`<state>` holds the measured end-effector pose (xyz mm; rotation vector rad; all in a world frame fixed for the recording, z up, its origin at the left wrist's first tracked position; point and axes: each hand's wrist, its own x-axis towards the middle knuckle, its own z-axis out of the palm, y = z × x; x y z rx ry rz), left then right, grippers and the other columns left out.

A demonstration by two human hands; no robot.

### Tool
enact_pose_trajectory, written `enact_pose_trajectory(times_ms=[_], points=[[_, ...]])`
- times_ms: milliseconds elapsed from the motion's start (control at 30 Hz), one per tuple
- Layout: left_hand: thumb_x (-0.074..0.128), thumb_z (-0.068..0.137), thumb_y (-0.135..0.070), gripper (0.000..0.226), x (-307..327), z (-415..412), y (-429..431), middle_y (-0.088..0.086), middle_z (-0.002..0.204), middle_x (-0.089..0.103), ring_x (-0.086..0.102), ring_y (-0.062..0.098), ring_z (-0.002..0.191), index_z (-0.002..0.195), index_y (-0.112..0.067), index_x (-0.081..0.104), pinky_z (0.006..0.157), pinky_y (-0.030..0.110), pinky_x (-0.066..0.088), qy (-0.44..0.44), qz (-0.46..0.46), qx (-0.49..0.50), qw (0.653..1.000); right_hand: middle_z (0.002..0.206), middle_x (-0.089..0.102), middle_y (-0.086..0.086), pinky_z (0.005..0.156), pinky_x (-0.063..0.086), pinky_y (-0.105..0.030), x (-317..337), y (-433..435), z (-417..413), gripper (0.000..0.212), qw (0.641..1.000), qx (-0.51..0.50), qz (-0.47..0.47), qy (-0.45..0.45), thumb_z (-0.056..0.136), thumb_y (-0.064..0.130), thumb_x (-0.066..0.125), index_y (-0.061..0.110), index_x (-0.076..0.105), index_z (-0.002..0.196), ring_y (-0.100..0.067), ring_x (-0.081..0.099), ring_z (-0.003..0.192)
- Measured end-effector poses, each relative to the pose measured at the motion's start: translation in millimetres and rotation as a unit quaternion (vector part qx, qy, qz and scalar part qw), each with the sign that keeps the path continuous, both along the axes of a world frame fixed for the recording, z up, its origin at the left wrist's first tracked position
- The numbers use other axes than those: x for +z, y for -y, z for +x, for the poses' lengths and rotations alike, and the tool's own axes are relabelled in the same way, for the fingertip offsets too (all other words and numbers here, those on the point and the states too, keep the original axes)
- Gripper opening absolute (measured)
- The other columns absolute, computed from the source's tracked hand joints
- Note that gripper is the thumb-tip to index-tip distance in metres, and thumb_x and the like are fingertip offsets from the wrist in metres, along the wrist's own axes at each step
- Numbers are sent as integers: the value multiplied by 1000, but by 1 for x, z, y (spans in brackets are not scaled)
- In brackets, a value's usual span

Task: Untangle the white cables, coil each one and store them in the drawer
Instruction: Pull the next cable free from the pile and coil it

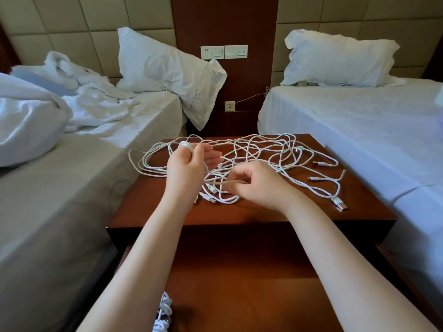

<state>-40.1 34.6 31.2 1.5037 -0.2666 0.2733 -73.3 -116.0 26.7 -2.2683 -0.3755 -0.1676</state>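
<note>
While the white cables [263, 149] lie as one loose tangle across the desk [239, 212], spreading beyond and to the right of both hands, one strand [223, 181] is lifted out of it and runs nearly level between them; its long axis lies across the body, left to right, so the coming wrap turns on drawing it along that line toward the left hand [189, 164]; that hand is raised just left of the strand, its fingers [213, 157] straight and a little spread toward the right, a small coil [185, 145] wound round the uppermost of them; whether the thumb presses on the coil I cannot tell; the right hand [259, 185] sits lower and nearer the body, its fingers curled and pinching the strand at its right end; slack loops and several plugs lie on the desk just under both sets of fingers; by my reading the step is winding this one cable, and the right hand, nearer the free length, should feed it; a snag looks likely where the strand runs back into the tangle beyond the right fingers; below the wrists the drawer [239, 283] stands open, with coiled cables [164, 312] at its left side; a bed [72, 188] lies off to the left of the fingers, another to the right.
</note>
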Motion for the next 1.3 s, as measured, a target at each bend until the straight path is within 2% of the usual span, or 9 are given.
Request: enact_pose_trajectory(times_ms=[133, 267, 367, 600, 733, 933, 1067, 1167, 1300], points=[[37, 102, -14, 29, -6, 2, 3, 10, 81, 70, 70, 14, 72, 85, -5, 59, 74, 29, 58, 57, 137, 89, 985, 60, 54, 6, 57, 33, -22, -5, 2, 2, 20, 964, -119, -93, 220, 84, 19, 59, 20, 55, 64, -10, 48, 61], [37, 102, -16, 31, -3, -2, 4, 8, 82, 67, 67, 8, 67, 77, -15, 55, 66, 17, 54, 87, 193, 120, 970, 66, 53, 7, 56, 38, -20, -11, 2, 7, 17, 910, -192, -57, 364, 88, 18, 59, 19, 52, 73, -10, 49, 66], [37, 101, -15, 34, -4, -3, 5, 10, 80, 61, 59, 9, 58, 70, -19, 47, 53, 16, 45, 105, 252, 120, 954, 71, 54, 10, 57, 41, -17, -12, 2, 9, 18, 917, -206, -2, 342, 92, 19, 63, 23, 49, 81, -8, 52, 66], [42, 97, -13, 42, -15, 2, -3, 4, 64, 44, 40, 15, 57, 57, -14, 31, 54, 32, 33, 68, 327, 79, 939, 54, 52, 15, 54, 37, -9, -3, 13, 4, 19, 975, -146, 28, 164, 83, 36, 73, 21, 66, 74, -1, 52, 57], [44, 97, -18, 37, -17, 1, -10, -7, 46, 39, 35, 7, 44, 62, -12, 54, 46, 21, 30, -54, 227, -84, 969, 76, 66, 17, 74, 49, -18, -1, 22, 0, 5, 982, -91, 72, 151, 84, 25, 73, 28, 71, 81, 0, 61, 79], [46, 94, -16, 26, -13, -6, -4, 0, 49, 39, 32, 13, 44, 76, -5, 60, 46, 24, 30, -111, 220, -304, 920, 78, 63, 10, 65, 46, -20, -9, 29, 11, 8, 946, -116, 42, 300, 85, 23, 72, 17, 76, 89, -3, 55, 75], [44, 91, -24, 31, -5, -14, -6, 9, 57, 52, 45, 19, 50, 85, 1, 63, 55, 26, 41, -126, 165, -416, 885, 82, 64, 11, 70, 52, -33, -16, 28, 15, 14, 950, -98, 32, 295, 88, 23, 68, 19, 76, 99, -9, 61, 80], [42, 92, -20, 30, 4, -20, -6, 11, 66, 62, 57, 20, 59, 91, 3, 61, 62, 26, 48, -128, 130, -489, 853, 86, 66, 14, 76, 51, -27, -19, 21, 13, 19, 967, -54, 26, 247, 91, 21, 63, 22, 74, 106, -5, 63, 85], [39, 94, -16, 27, 12, -24, -2, 11, 71, 65, 63, 18, 65, 92, 3, 59, 66, 27, 52, -85, 30, -480, 872, 62, 57, 22, 64, 39, -10, -14, 10, 4, 45, 990, -14, -3, 138, 91, 0, 56, 38, 57, 67, 7, 56, 66]])
